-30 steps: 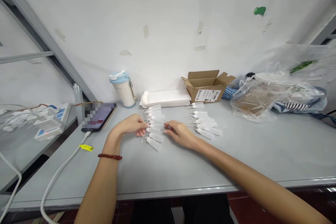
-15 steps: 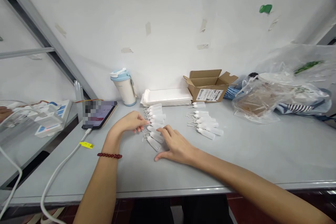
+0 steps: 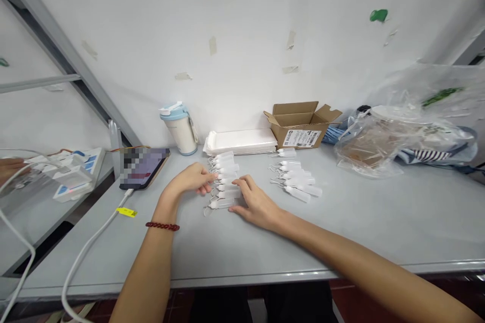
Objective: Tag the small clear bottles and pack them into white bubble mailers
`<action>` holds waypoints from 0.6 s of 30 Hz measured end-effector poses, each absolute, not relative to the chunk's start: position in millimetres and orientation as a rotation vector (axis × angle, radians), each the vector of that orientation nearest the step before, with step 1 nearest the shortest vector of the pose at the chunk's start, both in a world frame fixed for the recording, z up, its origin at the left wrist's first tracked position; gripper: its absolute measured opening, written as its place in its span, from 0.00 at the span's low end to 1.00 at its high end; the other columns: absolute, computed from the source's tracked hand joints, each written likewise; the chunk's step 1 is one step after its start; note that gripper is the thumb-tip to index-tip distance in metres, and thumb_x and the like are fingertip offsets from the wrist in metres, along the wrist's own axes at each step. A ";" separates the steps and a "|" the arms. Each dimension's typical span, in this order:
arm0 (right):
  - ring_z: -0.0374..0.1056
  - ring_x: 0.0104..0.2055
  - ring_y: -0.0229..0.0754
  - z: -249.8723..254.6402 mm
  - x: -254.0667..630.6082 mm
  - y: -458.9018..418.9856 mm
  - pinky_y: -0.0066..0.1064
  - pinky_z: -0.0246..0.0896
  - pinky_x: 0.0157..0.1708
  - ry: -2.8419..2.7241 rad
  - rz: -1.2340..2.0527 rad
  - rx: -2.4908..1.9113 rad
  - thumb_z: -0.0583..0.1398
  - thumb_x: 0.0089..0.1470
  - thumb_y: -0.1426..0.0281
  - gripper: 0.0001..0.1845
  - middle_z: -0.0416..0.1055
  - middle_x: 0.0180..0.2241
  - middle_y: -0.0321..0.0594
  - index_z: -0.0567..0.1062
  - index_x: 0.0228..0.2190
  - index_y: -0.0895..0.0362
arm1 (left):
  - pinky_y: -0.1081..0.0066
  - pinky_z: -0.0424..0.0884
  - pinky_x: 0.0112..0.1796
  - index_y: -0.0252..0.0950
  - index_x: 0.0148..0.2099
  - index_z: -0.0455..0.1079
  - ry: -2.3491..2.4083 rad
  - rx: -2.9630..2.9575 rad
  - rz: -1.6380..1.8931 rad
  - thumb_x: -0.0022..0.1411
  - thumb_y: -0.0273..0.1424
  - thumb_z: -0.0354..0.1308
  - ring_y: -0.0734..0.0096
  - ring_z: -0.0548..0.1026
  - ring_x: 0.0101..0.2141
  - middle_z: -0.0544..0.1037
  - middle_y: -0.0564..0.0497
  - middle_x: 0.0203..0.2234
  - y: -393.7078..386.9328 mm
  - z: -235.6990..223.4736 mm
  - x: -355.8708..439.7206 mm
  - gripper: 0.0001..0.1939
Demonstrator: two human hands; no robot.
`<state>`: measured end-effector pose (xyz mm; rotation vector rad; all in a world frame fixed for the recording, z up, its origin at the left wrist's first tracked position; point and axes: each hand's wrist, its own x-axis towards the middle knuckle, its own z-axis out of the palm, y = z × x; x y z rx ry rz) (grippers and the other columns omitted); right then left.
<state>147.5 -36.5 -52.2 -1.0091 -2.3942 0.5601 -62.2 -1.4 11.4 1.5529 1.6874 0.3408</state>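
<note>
A row of several small white squeeze bottles (image 3: 224,176) lies on the grey table (image 3: 265,242) in front of me. My left hand (image 3: 191,179) rests at the row's left side, its fingertips touching the bottles' capped ends. My right hand (image 3: 255,203) lies flat at the row's right side, fingers stretched out against the bottoms of the nearest bottles. Neither hand grips anything. A red bead bracelet (image 3: 162,225) is on my left wrist. A second group of the same bottles (image 3: 299,181) lies further right, untouched.
Behind stand a blue-lidded cup (image 3: 180,128), a stack of white bags (image 3: 242,141) and an open cardboard box (image 3: 301,123). A phone (image 3: 143,166) with a white cable (image 3: 87,252) lies at left. Plastic bags (image 3: 405,131) fill the right. Another person's hand (image 3: 9,167) shows far left.
My right hand has slid from the front of the row to its right side, and the two nearest bottles, which lay askew, now lie in line with the others.
</note>
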 end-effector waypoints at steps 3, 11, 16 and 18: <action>0.64 0.44 0.44 -51.0 148.4 -37.0 0.40 0.65 0.42 -2.385 0.544 -0.992 0.63 0.50 0.67 0.32 0.56 0.50 0.51 0.57 0.53 0.59 | 0.73 0.66 0.22 0.32 0.22 0.68 1.664 1.550 0.384 0.46 0.46 0.62 0.69 0.73 0.21 0.77 0.45 0.20 -4.2 15.9 -61.9 0.20; 0.60 0.27 0.37 -46.4 155.3 -30.3 0.29 0.56 0.27 -2.240 0.779 -1.124 0.64 0.47 0.58 0.21 0.62 0.26 0.32 0.64 0.36 0.56 | 0.75 0.60 0.18 0.34 0.28 0.69 1.409 1.537 0.067 0.43 0.41 0.64 0.63 0.77 0.21 0.79 0.46 0.20 -18.4 28.8 -57.3 0.15; 0.59 0.26 0.34 -45.5 155.0 -29.8 0.26 0.53 0.25 -2.239 0.880 -1.054 0.66 0.45 0.62 0.19 0.64 0.27 0.31 0.63 0.32 0.56 | 0.75 0.63 0.19 0.36 0.29 0.67 1.306 1.543 0.010 0.45 0.37 0.64 0.62 0.78 0.23 0.79 0.48 0.20 -17.6 22.4 -54.1 0.12; 0.59 0.26 0.34 -45.8 153.3 -31.9 0.26 0.54 0.26 -2.254 0.869 -1.049 0.66 0.46 0.64 0.17 0.64 0.27 0.32 0.64 0.33 0.56 | 0.74 0.64 0.19 0.35 0.29 0.66 1.278 1.538 0.038 0.45 0.37 0.64 0.62 0.78 0.23 0.79 0.47 0.21 -16.9 20.7 -52.9 0.13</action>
